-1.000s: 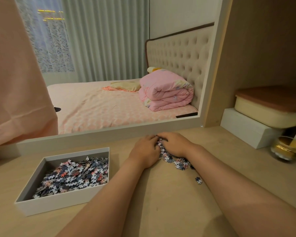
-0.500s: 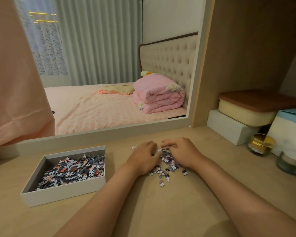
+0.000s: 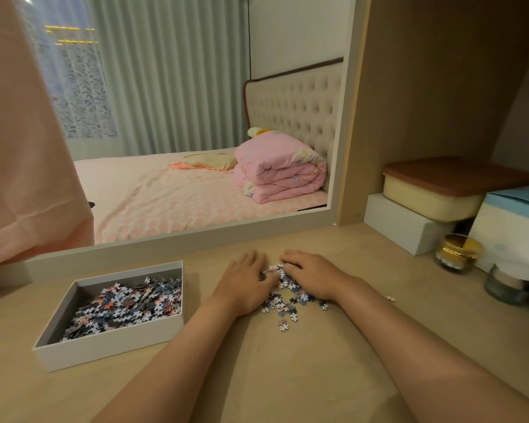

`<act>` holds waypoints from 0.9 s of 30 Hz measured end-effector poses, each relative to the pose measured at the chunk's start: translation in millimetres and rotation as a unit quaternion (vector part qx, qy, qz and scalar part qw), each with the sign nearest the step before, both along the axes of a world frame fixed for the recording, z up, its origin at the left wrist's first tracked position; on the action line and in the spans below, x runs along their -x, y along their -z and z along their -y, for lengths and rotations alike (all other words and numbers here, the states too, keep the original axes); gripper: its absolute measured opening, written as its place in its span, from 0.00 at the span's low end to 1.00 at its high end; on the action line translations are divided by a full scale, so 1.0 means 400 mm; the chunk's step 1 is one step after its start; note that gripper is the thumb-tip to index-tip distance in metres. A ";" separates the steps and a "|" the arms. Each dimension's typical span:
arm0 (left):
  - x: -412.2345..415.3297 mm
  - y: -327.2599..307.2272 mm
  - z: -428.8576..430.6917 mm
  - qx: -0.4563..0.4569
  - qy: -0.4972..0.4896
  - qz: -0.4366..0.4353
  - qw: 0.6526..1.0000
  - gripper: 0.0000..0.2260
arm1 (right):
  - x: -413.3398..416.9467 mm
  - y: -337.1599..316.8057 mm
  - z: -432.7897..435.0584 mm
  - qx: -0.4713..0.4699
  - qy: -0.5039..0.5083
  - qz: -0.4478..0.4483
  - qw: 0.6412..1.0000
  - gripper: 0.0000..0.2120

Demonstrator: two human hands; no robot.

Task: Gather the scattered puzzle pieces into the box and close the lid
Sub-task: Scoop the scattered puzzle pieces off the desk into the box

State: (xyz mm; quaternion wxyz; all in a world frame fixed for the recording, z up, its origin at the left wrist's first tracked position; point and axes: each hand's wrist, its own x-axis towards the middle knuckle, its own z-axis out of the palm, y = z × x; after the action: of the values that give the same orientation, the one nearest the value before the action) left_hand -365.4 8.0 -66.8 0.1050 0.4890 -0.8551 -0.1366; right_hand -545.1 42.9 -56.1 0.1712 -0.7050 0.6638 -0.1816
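- Light wood tabletop [image 3: 287, 380] held a white box [image 3: 104, 351] on the left side.
- Lots of puzzle pieces [image 3: 126, 303] lay inside the box already.
- A small pile [image 3: 287, 296] lay on the tabletop between the left hand [image 3: 245, 285] and the right hand [image 3: 313, 276].
- Both hands lay flat, fingers straight, pressing the pile and gripping nothing.
- One stray piece [image 3: 390, 298] lay off to the right.
- No lid showed, so closing was not done yet.
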 end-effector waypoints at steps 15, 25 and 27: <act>0.034 -0.021 -0.098 -0.015 0.087 -0.051 0.995 0.31 | 0.094 0.015 -0.235 -0.005 0.172 -0.107 0.979 0.26; 0.020 -0.016 -0.146 -0.018 0.113 0.011 0.993 0.33 | 0.002 0.017 -0.205 -0.042 0.061 -0.078 0.994 0.27; -0.005 -0.021 -0.165 -0.027 0.118 -0.005 0.993 0.32 | -0.036 0.021 -0.201 -0.036 0.028 -0.071 0.996 0.26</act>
State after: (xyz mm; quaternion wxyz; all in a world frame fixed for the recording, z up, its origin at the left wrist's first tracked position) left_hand -363.3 74.0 -58.3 0.0787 0.3863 -0.9025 -0.1733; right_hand -530.6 123.1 -64.4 0.1441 -0.6907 0.6997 -0.1121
